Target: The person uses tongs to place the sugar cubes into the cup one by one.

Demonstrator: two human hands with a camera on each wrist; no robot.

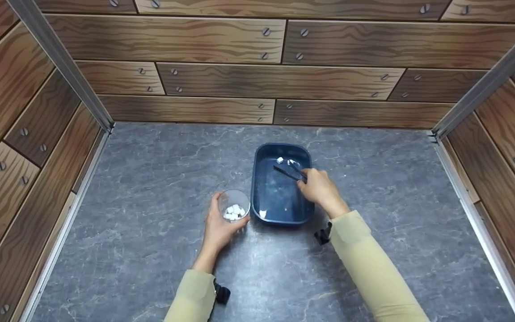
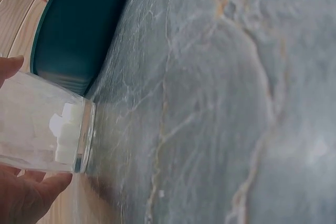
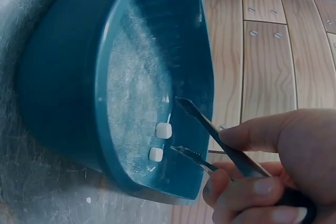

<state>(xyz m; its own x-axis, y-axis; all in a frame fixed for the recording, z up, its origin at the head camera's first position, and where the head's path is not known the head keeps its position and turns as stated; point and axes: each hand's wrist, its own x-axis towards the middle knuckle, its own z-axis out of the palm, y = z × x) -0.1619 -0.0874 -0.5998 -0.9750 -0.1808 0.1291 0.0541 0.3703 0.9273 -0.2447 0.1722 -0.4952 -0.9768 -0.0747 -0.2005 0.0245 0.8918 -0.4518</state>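
Observation:
My left hand (image 1: 221,226) holds a clear glass (image 2: 37,116) around its sides, thumb and fingers on opposite walls. Several white cubes (image 1: 234,212) lie at the bottom of this glass, which stands on the grey surface. To its right is a deep blue rectangular tub (image 1: 283,221). Over the tub's far right part, my right hand (image 1: 322,190) grips dark metal tongs (image 3: 210,136). Their serrated tips are spread apart, with nothing between them. On the tub floor near the tips are two white cubes, one (image 3: 164,130) closer to the tips and another (image 3: 156,154) beside it.
The grey marbled surface (image 1: 150,179) extends around the tub and glass. Wood-patterned walls (image 1: 221,80) enclose it at the back and both sides, with metal strips (image 1: 61,214) along the side edges. A tiny white crumb (image 3: 88,200) lies outside the tub.

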